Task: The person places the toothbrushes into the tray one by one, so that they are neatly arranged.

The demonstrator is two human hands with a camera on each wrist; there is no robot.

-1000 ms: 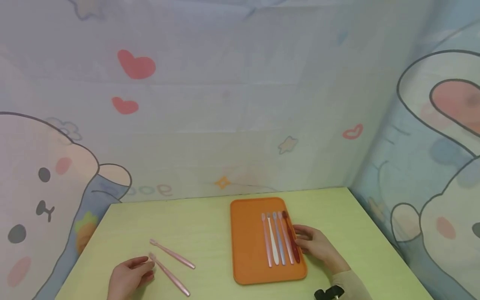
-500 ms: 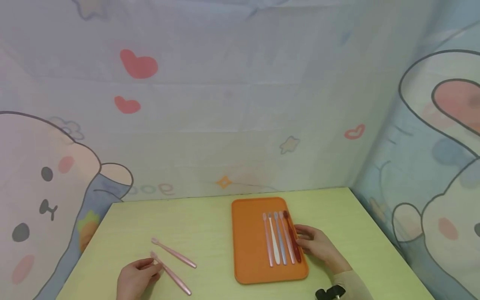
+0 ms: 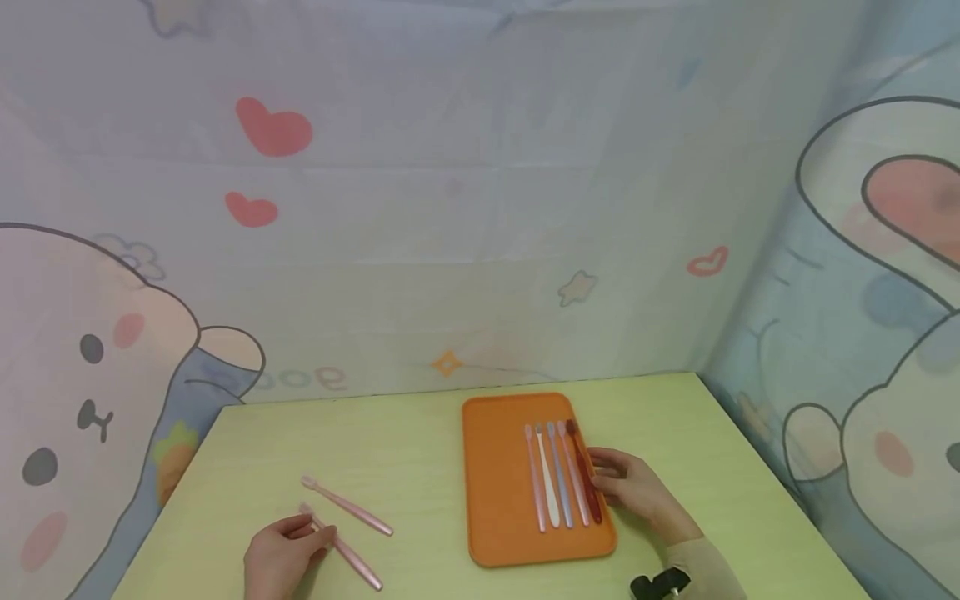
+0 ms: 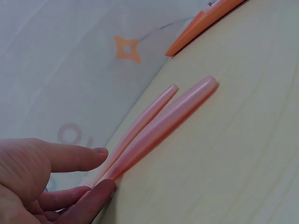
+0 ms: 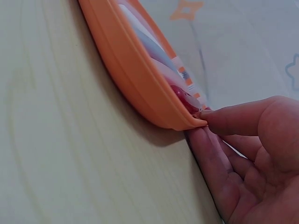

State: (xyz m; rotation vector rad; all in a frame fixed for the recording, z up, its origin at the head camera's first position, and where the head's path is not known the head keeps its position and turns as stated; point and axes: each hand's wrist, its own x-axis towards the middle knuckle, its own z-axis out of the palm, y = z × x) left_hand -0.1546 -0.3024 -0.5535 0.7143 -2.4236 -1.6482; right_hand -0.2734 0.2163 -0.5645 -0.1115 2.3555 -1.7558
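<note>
Two pink toothbrushes lie slantwise on the table's left side. My left hand (image 3: 281, 554) pinches the nearer pink toothbrush (image 3: 356, 562) around its neck, its brush end partly hidden by the fingers. In the left wrist view, that toothbrush's handle (image 4: 163, 121) points away from the fingertips. Just beyond lies the other pink toothbrush (image 3: 352, 507). My right hand (image 3: 637, 492) grips the right rim of an orange tray (image 3: 495, 500), thumb on top and fingers underneath in the right wrist view. Several toothbrushes lie side by side in the tray, including a white toothbrush (image 3: 547, 483) and a dark red toothbrush (image 3: 588, 483).
The pale yellow-green table (image 3: 420, 483) ends at a cartoon-printed cloth backdrop (image 3: 420, 208), which also rises at both sides. A stretch of tabletop separates the loose toothbrushes from the tray. A black strap device (image 3: 660, 585) sits on the right wrist.
My left hand has moved right onto the nearer pink toothbrush, its fingers now around the neck. The right hand, tray and toothbrushes stay in place.
</note>
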